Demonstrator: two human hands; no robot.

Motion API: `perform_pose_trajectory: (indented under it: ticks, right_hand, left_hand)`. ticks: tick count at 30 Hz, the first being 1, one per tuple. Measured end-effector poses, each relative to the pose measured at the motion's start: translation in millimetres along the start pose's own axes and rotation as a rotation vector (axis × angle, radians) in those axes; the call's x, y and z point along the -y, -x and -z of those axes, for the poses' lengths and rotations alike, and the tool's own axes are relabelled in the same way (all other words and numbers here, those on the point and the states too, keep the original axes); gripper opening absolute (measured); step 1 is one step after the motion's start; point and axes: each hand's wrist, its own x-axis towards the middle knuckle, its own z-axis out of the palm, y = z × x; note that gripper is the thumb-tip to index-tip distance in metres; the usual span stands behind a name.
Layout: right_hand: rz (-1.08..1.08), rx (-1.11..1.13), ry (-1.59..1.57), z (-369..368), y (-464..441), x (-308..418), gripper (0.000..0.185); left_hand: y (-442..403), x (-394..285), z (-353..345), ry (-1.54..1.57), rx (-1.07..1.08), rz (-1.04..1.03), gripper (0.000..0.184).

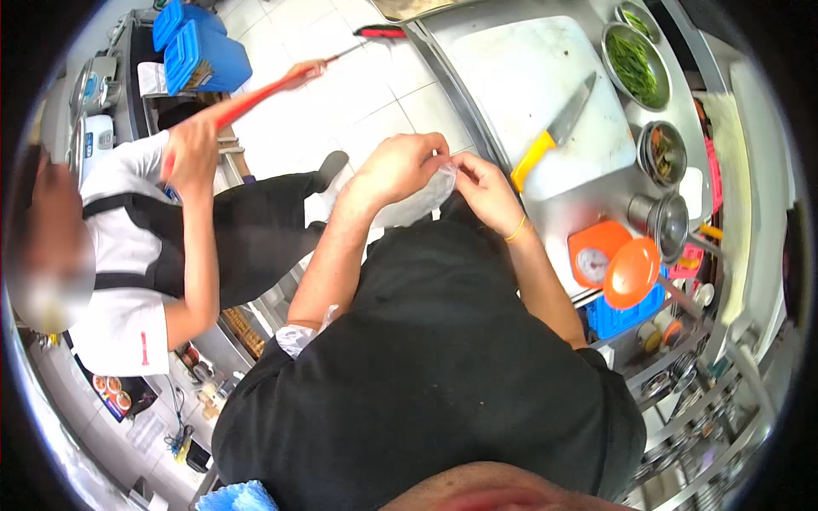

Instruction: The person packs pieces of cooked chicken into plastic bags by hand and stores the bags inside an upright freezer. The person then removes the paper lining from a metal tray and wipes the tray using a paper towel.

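**Bare left hand (402, 166) and bare right hand (490, 194) at a crinkled, clear plastic film (424, 200)**

The film lies between the 2 hands, in front of the wearer's black-clothed torso (443, 341) and just beside the long edge of a grey metal desk (550, 209). The fingers of both hands are pinched together on its upper part, near each other; the rest hangs below the left hand. A thin yellow band (516, 227) encircles the right wrist.

On the desk, a knife with a yellow handle and a steel blade (555, 132) rests on a white rectangular cutting board (511, 77), its handle toward the right hand. Beyond the board stands a round metal bowl of green vegetables (661, 68). Nearer the wearer are an orange scale with a round dial (590, 260) and an orange oval dish (631, 272); whether these 2 touch cannot be told.

At left, a co-worker in a white shirt and black apron (230, 243) grips a long red handle (256, 101).
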Motion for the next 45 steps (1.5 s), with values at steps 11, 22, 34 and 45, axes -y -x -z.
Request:
perform_pose_trajectory:
  ticks: [11,22,34,45]
  right_hand:
    - [-0.106,-0.183,0.013,116.3,-42.3,30.5,0.018]
    - [-0.029,-0.377,0.131,153.9,-40.8,60.6,0.021]
    - [0.07,-0.38,0.33,158.8,-82.8,96.1,0.017]
    - [0.24,-0.499,0.512,177.3,-334.1,181.2,0.024]
  left_hand:
    - [-82.3,16.3,-12.8,0.159,0.352,-0.019,0.042]
    - [-124.1,1.2,13.3,0.059,0.319,-0.037,0.032]
    - [-169.4,7.5,87.9,0.02,0.433,-0.189,0.029]
    - [-258.3,99.6,279.5,0.527,0.401,-0.506,0.018]
